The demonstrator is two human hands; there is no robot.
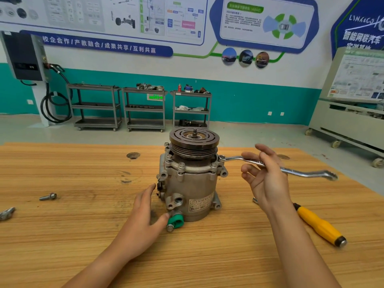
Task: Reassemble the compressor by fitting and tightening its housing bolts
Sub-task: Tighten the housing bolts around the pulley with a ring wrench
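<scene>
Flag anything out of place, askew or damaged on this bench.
Two bolts lie loose on the left of the table, far from the compressor, while the wrench is set against its flange. They may be housing bolts not yet fitted. Nothing looks spilled or damaged.

compressor (193, 183): grey, upright, pulley on top | wrench (231, 158): ring on right flange bolt (222, 157) | loose bolt (47, 196): lying left

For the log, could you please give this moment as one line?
left hand steadies grey metal compressor | right hand holds silver ring spanner on housing bolt
</scene>
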